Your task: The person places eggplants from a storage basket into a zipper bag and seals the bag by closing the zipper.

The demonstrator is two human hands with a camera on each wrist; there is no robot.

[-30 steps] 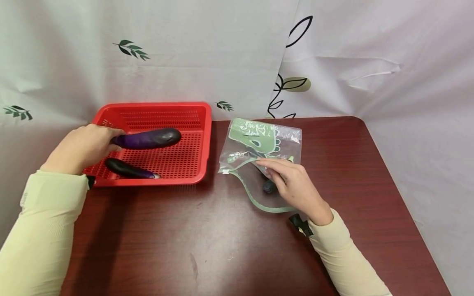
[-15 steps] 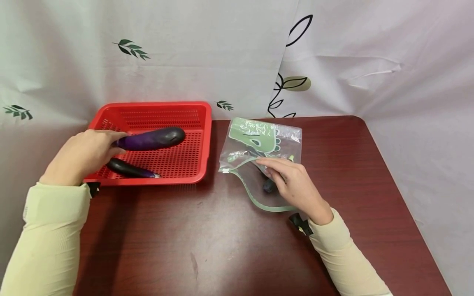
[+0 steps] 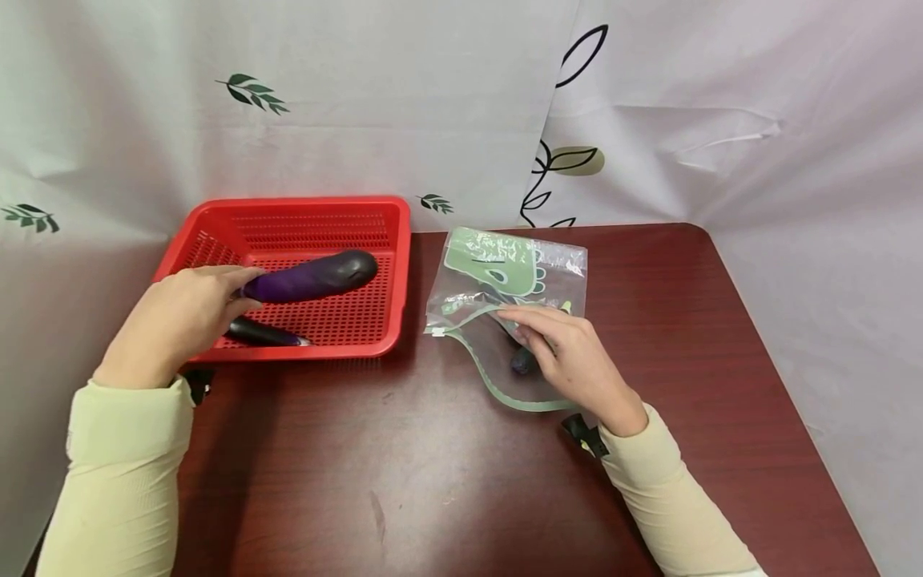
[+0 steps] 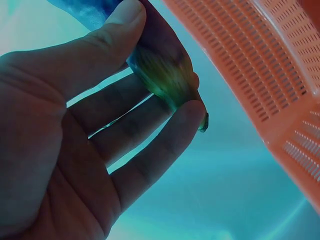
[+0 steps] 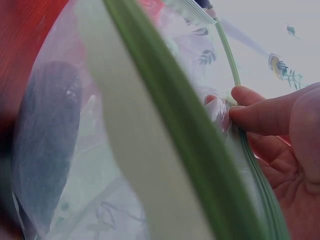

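Note:
My left hand (image 3: 176, 316) grips a purple eggplant (image 3: 313, 278) by its stem end, over the red basket, its dark round end pointing right. In the left wrist view the thumb and fingers hold the eggplant (image 4: 162, 65) near its greenish tip. A second eggplant (image 3: 263, 332) lies in the basket, partly behind that hand. My right hand (image 3: 577, 357) pinches the green zip edge of a clear zip bag (image 3: 497, 264), whose mouth gapes toward me. Inside the bag lies a dark eggplant (image 5: 47, 135), seen through the plastic.
The red perforated basket (image 3: 392, 320) stands at the back left of the dark wooden table (image 3: 404, 481). Behind it hangs a white curtain (image 3: 346, 120) with leaf prints. The bag's white slider (image 3: 438, 331) sits at its left corner.
My left hand has moved right and a little toward me with the eggplant, whose round end now tilts up slightly. The right hand and the bag have stayed in place.

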